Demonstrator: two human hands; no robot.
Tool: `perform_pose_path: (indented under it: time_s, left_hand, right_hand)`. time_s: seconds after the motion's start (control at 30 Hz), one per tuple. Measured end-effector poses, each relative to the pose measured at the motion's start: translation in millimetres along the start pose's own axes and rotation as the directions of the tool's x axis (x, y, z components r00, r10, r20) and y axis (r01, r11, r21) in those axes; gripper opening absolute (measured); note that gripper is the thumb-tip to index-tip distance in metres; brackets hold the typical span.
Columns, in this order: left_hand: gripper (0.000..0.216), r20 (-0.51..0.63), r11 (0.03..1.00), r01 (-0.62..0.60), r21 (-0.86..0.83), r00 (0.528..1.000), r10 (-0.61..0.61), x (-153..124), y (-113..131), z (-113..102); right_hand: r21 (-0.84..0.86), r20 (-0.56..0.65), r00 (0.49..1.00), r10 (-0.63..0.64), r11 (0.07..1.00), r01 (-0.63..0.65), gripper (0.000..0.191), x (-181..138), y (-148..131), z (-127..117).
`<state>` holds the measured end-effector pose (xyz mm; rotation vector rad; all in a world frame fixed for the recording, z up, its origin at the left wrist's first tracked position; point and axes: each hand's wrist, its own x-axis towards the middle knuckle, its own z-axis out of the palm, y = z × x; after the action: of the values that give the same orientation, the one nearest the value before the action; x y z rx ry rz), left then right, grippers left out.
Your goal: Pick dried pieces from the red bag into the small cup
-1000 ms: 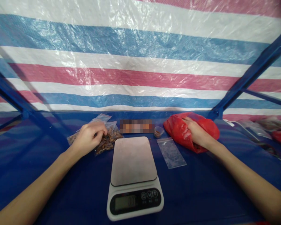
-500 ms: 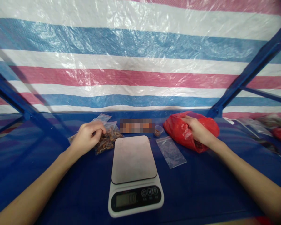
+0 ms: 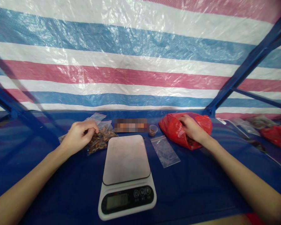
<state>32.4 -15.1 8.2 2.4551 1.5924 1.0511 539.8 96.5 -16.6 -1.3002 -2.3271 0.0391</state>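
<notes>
Head view: left hand (image 3: 78, 135) still pinches the filled bag (image 3: 100, 140), right hand (image 3: 191, 130) still grips the red bag (image 3: 175, 128).

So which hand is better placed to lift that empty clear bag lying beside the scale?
Probably the right hand: it rests on the red bag, just beyond the empty clear bag. The left hand sits across the scale.

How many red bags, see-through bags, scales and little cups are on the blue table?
Red bags: 2, one under the right hand at, one at the far right edge
Clear bags I can tell apart: 2, a filled one at the left hand, an empty one
Scales: 1
Little cups: 1
Total: 6
</notes>
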Motion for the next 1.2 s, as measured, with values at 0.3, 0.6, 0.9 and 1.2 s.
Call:
perform_pose_path:
  time_s: [0.3, 0.6, 0.9, 1.2]
  left_hand:
    - [0.030, -0.020, 1.000, 0.007, -0.008, 1.000, -0.007, -0.6, -2.8, -2.7]
    - [0.030, -0.032, 0.999, -0.029, -0.019, 0.999, 0.028, 1.4, -0.1, -4.2]
    - [0.030, -0.023, 1.000, -0.020, -0.008, 1.000, 0.020, 0.9, -1.9, -3.6]
    - [0.029, -0.026, 1.000, 0.008, -0.010, 1.000, -0.009, 1.4, 0.6, -4.6]
  right_hand:
    - [0.012, 0.032, 0.997, -0.074, 0.997, 0.073, 0.039, 0.4, -5.0, -8.7]
    - [-0.012, 0.058, 0.993, -0.105, 0.994, 0.106, 0.044, 1.0, -8.5, -13.1]
    - [-0.153, 0.089, 0.994, -0.067, 0.985, 0.080, 0.032, -3.0, -14.7, -14.7]
    - [-0.146, 0.046, 0.997, -0.060, 0.987, 0.066, 0.030, -1.9, -12.5, -16.7]
